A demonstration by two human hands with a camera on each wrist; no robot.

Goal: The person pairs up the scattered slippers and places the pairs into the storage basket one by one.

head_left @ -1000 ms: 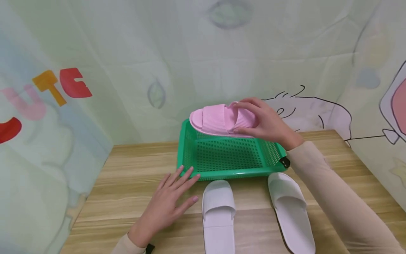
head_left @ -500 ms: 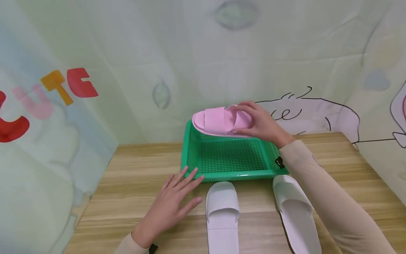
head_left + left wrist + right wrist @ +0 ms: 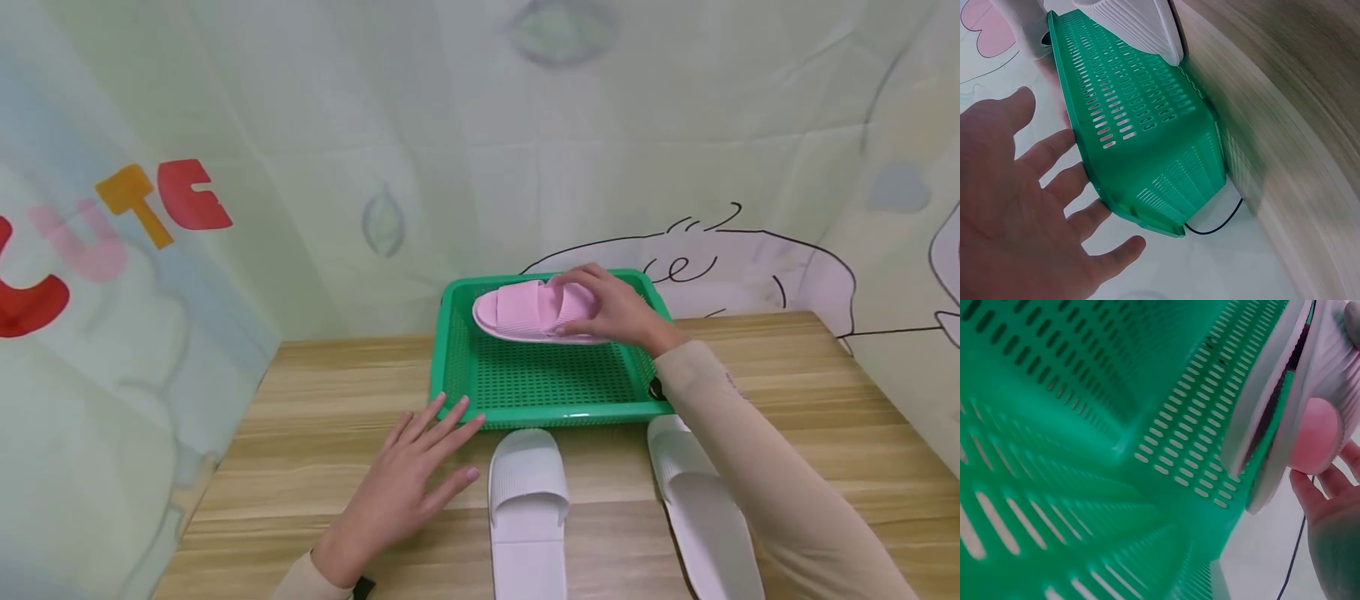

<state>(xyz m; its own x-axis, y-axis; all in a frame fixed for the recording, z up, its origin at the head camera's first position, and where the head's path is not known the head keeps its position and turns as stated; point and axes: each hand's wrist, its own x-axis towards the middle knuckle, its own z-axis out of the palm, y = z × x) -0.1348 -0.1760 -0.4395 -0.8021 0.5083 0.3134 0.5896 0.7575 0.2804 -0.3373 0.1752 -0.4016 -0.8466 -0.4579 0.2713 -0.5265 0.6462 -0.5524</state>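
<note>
My right hand grips a pair of pink slippers, laid one against the other, at the strap on their right side. The slippers are low inside the green plastic basket, along its back wall. Two soles with a narrow gap between them show in the right wrist view, beside the perforated wall. With fingers spread and straight, my left hand rests its fingertips at the basket's near left corner. The left wrist view has those fingers along the basket rim.
Two white slippers lie on the wooden table in front of the basket: one slipper near the middle, the other to the right, partly under my right forearm. A printed cloth hangs behind and at the sides.
My right hand has lowered the pink slippers from above the back rim down into the basket. My left hand stays at the basket's corner. The view has shifted slightly.
</note>
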